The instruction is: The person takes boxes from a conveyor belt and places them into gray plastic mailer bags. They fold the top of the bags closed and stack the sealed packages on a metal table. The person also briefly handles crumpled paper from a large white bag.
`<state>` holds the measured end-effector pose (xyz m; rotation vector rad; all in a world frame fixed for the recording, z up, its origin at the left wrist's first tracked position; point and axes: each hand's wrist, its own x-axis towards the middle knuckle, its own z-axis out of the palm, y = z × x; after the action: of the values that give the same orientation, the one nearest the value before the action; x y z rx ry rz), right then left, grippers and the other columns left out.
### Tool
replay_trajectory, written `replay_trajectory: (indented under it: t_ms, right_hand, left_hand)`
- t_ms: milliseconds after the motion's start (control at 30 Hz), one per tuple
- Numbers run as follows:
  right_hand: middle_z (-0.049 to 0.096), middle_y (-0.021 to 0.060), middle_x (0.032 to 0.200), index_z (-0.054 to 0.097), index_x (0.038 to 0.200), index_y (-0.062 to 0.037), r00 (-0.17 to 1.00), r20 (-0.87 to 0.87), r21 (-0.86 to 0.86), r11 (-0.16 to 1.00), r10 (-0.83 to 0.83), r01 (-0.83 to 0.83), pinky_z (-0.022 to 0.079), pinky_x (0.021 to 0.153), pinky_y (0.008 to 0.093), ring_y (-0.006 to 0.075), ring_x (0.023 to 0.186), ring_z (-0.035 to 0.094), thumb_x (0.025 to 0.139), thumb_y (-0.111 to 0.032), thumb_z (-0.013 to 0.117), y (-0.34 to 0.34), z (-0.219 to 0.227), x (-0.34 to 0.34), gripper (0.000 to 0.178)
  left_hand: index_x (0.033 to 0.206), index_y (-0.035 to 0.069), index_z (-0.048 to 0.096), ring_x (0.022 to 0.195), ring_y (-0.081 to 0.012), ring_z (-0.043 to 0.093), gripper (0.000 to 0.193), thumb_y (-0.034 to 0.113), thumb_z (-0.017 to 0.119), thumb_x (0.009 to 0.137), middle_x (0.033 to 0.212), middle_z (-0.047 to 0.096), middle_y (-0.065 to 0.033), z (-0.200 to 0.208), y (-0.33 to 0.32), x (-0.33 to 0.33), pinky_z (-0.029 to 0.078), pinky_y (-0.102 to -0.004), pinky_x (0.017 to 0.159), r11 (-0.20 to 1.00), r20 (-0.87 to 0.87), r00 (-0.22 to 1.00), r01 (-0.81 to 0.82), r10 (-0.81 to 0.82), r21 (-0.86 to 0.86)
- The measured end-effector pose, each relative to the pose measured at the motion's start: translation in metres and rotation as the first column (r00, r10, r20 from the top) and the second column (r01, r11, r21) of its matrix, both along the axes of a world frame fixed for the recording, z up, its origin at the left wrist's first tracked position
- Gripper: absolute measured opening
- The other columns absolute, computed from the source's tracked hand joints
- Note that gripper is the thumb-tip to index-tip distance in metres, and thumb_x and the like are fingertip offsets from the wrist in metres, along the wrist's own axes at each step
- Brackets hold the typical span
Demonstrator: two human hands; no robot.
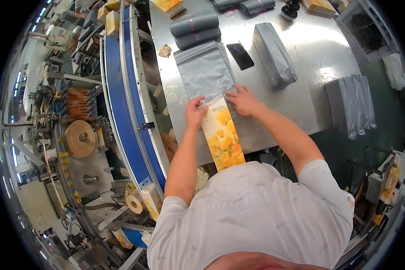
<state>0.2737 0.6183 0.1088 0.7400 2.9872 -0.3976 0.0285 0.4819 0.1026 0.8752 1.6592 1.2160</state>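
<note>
A flat grey plastic bag (205, 67) lies on the metal table in front of me, its mouth toward me. The far end of a long white pack with yellow flowers (222, 135) is at the bag's mouth; how far it goes inside is hidden. The pack's near end reaches my body. My left hand (195, 112) is closed on the left edge of the bag's mouth, beside the pack. On the other side, my right hand (244, 100) grips the bag's right edge, its fingers bent over the film.
Rolled grey bags (194, 23) lie beyond the bag, with a black phone (240, 55) to their right. A grey-wrapped bundle (274, 56) stands on the metal table (308, 58); more wrapped bundles (351, 105) are off its right edge. A blue conveyor (121, 99) runs along the left.
</note>
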Motion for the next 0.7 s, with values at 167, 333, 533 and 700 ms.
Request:
replay_trajectory:
  t_ms: [167, 333, 533, 700]
  right_hand:
    - [0.042, 0.0, 0.164, 0.046, 0.157, -0.0137, 0.986, -0.083, -0.097, 0.986, -0.143, 0.134, 0.03, 0.123, 0.0547, 0.0378, 0.151, 0.035, 0.094, -0.023, 0.068, 0.004, 0.018, -0.007, 0.067]
    - [0.042, 0.0008, 0.165, 0.043, 0.159, -0.0132, 0.988, -0.07, -0.199, 0.972, -0.139, 0.122, 0.031, 0.121, 0.0558, 0.0386, 0.148, 0.036, 0.094, -0.018, 0.065, 0.0, 0.043, -0.008, 0.069]
    - [0.043, 0.0012, 0.163, 0.048, 0.156, -0.014, 0.987, -0.154, -0.145, 0.989, -0.038, 0.015, 0.033, 0.118, 0.0558, 0.0385, 0.145, 0.04, 0.089, -0.012, 0.065, -0.022, 0.057, -0.002, 0.07]
    - [0.057, 0.0055, 0.151, 0.06, 0.144, -0.0109, 0.922, -0.381, -0.285, 0.957, -0.066, -0.049, 0.039, 0.114, 0.0512, 0.0369, 0.136, 0.049, 0.09, -0.012, 0.063, -0.034, 0.032, 0.02, 0.055]
  left_hand:
    - [0.125, 0.004, 0.073, 0.107, -0.0337, 0.061, 0.045, 0.021, 0.078, 0.084, 0.118, 0.062, -0.0136, 0.046, 0.019, -0.008, 0.053, -0.0424, 0.099, 0.899, -0.649, 0.63, 0.373, -0.427, -0.23]
    - [0.125, 0.009, 0.074, 0.135, -0.0407, 0.047, 0.058, 0.043, 0.083, 0.079, 0.147, 0.049, -0.0199, 0.057, 0.028, 0.012, 0.048, -0.0504, 0.109, 0.896, -0.746, 0.506, 0.332, -0.432, -0.294]
    - [0.127, 0.001, 0.069, 0.147, -0.0481, 0.035, 0.07, 0.047, 0.086, 0.077, 0.167, 0.029, -0.0281, 0.047, 0.035, 0.027, 0.039, -0.0539, 0.119, 0.97, -0.784, 0.571, 0.123, -0.243, -0.211]
    - [0.135, -0.005, 0.06, 0.147, -0.051, 0.038, 0.064, 0.031, 0.083, 0.087, 0.164, 0.032, -0.0325, 0.0, -0.014, 0.033, 0.036, -0.0546, 0.121, 0.979, 0.072, 0.978, -0.192, 0.197, -0.068]
